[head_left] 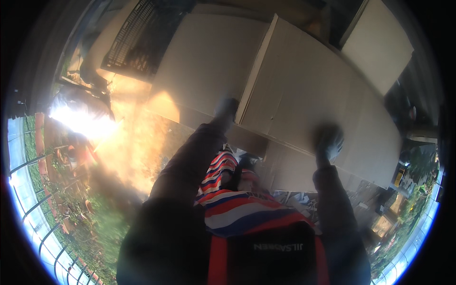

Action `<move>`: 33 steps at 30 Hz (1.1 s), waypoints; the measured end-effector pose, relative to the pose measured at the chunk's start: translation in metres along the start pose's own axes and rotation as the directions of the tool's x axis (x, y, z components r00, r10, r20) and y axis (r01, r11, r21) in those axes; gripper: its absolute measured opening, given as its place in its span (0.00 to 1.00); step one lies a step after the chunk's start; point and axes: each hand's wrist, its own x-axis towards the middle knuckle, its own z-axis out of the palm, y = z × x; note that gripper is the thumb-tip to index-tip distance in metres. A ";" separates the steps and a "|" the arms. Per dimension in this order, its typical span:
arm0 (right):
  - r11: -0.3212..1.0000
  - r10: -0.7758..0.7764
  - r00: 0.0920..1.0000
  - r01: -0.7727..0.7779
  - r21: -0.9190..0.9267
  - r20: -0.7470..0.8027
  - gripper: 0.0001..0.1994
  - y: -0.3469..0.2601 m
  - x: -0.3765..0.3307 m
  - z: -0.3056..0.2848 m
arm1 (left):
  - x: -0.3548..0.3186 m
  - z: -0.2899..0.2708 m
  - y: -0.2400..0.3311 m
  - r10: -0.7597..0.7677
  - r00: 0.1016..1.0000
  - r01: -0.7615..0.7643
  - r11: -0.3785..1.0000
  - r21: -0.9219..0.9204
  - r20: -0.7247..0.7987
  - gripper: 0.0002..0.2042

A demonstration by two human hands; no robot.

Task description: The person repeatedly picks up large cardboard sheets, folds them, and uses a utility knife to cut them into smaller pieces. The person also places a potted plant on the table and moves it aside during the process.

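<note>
A large brown cardboard piece (304, 90), like a flattened or folded box with a raised left edge, slants across the middle. My left hand (227, 110), in a dark glove, is at its lower left edge, next to a second flat cardboard piece (204, 57). Over the near part of the large cardboard is my right hand (331, 142), in a dark glove with a paler bluish patch. Both hands are smeared by motion, so how the fingers are set does not show. More cardboard (292, 168) hangs below the near edge.
A black plastic crate (128, 40) stands at the far left, and another cardboard panel (380, 45) at the far right. Strong sunlight falls on the ground (137, 147) at left, near plants (71, 190). Mixed scraps (304, 202) lie below the cardboard.
</note>
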 end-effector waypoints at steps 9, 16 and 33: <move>0.999 -0.040 0.998 0.039 -0.032 -0.048 0.32 0.011 0.002 0.020 | -0.135 -0.028 -0.030 0.445 0.864 -0.480 0.870 0.116 0.236 0.27; 0.995 -0.024 0.993 0.035 -0.098 0.112 0.33 -0.013 0.005 -0.009 | -0.170 0.043 0.007 0.355 0.899 -0.245 0.893 -0.377 0.257 0.27; 0.528 0.164 0.986 -0.081 0.846 -0.008 0.39 0.185 -0.106 -0.143 | -0.278 0.071 0.002 0.600 0.795 -0.584 0.715 -0.383 -0.092 0.15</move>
